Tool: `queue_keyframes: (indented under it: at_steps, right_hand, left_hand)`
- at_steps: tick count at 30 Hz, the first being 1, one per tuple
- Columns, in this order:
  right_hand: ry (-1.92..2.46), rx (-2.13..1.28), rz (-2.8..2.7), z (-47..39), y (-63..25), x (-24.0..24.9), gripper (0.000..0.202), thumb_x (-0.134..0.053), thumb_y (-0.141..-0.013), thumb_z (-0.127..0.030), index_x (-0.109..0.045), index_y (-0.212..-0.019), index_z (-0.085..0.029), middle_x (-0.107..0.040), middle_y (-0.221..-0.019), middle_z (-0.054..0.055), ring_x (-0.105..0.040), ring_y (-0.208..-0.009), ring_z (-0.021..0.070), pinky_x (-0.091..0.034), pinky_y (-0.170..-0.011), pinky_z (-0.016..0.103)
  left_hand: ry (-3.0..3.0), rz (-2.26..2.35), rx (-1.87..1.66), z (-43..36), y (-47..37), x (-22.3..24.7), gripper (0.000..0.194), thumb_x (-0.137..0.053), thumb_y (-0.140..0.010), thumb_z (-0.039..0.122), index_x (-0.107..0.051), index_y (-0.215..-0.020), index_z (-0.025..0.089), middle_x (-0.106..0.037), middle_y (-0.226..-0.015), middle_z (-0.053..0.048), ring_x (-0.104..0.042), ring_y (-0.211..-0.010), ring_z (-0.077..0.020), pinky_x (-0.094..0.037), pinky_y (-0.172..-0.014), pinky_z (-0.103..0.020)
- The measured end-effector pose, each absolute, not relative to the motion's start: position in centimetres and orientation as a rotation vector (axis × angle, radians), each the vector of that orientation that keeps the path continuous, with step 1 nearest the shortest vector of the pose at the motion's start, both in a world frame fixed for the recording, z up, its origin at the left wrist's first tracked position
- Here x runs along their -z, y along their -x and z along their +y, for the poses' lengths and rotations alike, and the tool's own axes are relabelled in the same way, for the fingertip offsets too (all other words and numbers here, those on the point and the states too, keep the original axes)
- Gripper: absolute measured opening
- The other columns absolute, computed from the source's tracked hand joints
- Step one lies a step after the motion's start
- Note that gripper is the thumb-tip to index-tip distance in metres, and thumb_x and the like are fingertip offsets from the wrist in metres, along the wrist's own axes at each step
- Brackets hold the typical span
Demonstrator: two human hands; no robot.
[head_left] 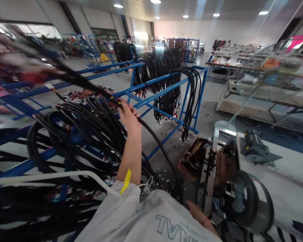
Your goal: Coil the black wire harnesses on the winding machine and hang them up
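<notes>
My left hand (129, 114) is closed round a black wire harness (158, 136), a long sleeved bundle. From my fist one part runs up to the left and blurs. The other part hangs in a curve down to the right, toward my body. Low in the view, my right hand (194, 210) is beside the lower stretch of that harness; its fingers are mostly hidden, so their grip cannot be made out. More black harnesses (91, 117) lie draped over a blue metal rack (42, 156) left of my left arm.
Another blue rack (164, 89) carries hanging black harnesses (163, 70). To the right stand a workbench (280, 188) with a motor (256, 143) and a black taping-reel-like ring (249, 201), plus an open brown box (193, 158). A pale curved tube (65, 175) crosses at lower left.
</notes>
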State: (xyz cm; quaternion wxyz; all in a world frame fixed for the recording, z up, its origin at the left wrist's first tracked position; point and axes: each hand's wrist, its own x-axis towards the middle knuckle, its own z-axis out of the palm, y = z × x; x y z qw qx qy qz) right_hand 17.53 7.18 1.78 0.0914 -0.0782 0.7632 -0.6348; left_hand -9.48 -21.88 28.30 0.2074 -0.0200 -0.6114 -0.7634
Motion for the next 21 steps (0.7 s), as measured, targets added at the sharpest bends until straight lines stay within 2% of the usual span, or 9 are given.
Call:
queue_keyframes:
  at_steps: [2,3,6,9,11,14,16,19,21]
  right_hand:
    - [0.136,1.841,2.273,8.1,-17.9,-1.7,0.025,-0.073,-0.060,-0.033,-0.050,-0.051,-0.028,-0.049,-0.046,0.000,-0.054,-0.042,0.0217,-0.045,-0.039,0.035]
    - [0.091,1.827,2.267,8.6,-17.9,-2.4,0.022,-0.073,-0.062,-0.033,-0.054,-0.053,-0.029,-0.054,-0.049,0.001,-0.058,-0.046,0.0228,-0.049,-0.044,0.036]
    - [0.037,1.927,2.205,9.9,-17.0,-7.7,0.015,-0.072,-0.072,-0.042,-0.068,-0.075,-0.028,-0.069,-0.074,0.006,-0.068,-0.072,0.0288,-0.057,-0.070,0.045]
    - [0.252,2.296,1.872,11.1,-15.3,-16.0,0.043,-0.063,-0.085,-0.055,-0.066,-0.115,-0.025,-0.068,-0.115,0.011,-0.063,-0.110,0.0299,-0.045,-0.101,0.050]
    - [0.579,2.546,1.551,11.6,-14.5,-20.8,0.070,-0.066,-0.075,-0.070,-0.058,-0.128,-0.024,-0.058,-0.132,0.013,-0.055,-0.122,0.0309,-0.039,-0.108,0.051]
    - [0.588,3.001,1.449,12.4,-14.1,-24.3,0.060,-0.062,-0.071,-0.079,-0.063,-0.098,-0.025,-0.069,-0.092,0.007,-0.066,-0.094,0.0249,-0.050,-0.095,0.047]
    - [0.363,3.226,1.532,12.8,-14.5,-24.7,0.045,-0.060,-0.080,-0.070,-0.055,-0.077,-0.026,-0.054,-0.058,-0.002,-0.061,-0.064,0.0177,-0.055,-0.079,0.039]
    - [0.025,3.285,1.733,13.2,-15.1,-24.4,0.043,-0.061,-0.087,-0.058,-0.043,-0.067,-0.024,-0.029,-0.044,-0.010,-0.042,-0.041,0.0112,-0.052,-0.056,0.028]
    - [-0.215,3.287,1.950,13.7,-14.8,-24.2,0.040,-0.063,-0.087,-0.055,-0.043,-0.071,-0.024,-0.028,-0.045,-0.011,-0.036,-0.037,0.0093,-0.045,-0.046,0.023]
  left_hand:
    - [0.331,-1.852,2.310,-23.0,6.6,-29.8,0.082,-0.006,-0.071,0.091,-0.058,-0.071,0.026,-0.023,-0.041,0.004,-0.031,-0.042,-0.0085,-0.010,-0.048,-0.028]
    - [0.494,-1.951,2.453,-23.1,4.9,-30.6,0.081,-0.010,-0.068,0.093,-0.057,-0.068,0.027,-0.019,-0.040,0.004,-0.030,-0.040,-0.0083,-0.007,-0.048,-0.029]
    - [0.709,-1.851,2.807,-20.3,-1.5,-32.0,0.056,-0.045,-0.074,0.081,-0.054,-0.064,0.027,-0.015,-0.041,0.005,-0.019,-0.035,-0.0081,-0.002,-0.043,-0.028]
    - [0.836,-1.605,3.155,-13.8,-7.7,-30.1,0.045,-0.062,-0.081,0.063,-0.048,-0.065,0.024,-0.013,-0.045,0.009,-0.003,-0.035,-0.0059,-0.002,-0.034,-0.021]
    - [1.124,-1.697,3.483,-9.2,-10.3,-27.5,0.058,-0.061,-0.077,0.070,-0.036,-0.059,0.021,-0.013,-0.042,0.011,-0.002,-0.033,-0.0048,-0.001,-0.031,-0.021]
    - [1.323,-1.953,3.751,-4.5,-11.1,-23.7,0.062,-0.057,-0.078,0.073,-0.031,-0.057,0.021,-0.016,-0.041,0.011,-0.004,-0.033,-0.0038,0.000,-0.030,-0.020]
    - [1.381,-2.053,3.805,-2.8,-10.4,-22.0,0.057,-0.062,-0.077,0.068,-0.037,-0.061,0.019,-0.022,-0.044,0.010,-0.009,-0.034,-0.0033,-0.005,-0.031,-0.019]
    - [1.449,-2.098,3.827,-0.7,-9.0,-20.2,0.048,-0.071,-0.074,0.059,-0.047,-0.074,0.018,-0.027,-0.051,0.010,-0.011,-0.037,-0.0031,-0.010,-0.032,-0.017]
    - [1.486,-2.095,3.845,1.1,-8.6,-19.4,0.049,-0.070,-0.073,0.062,-0.045,-0.077,0.019,-0.021,-0.053,0.012,-0.006,-0.038,-0.0030,-0.009,-0.033,-0.017]
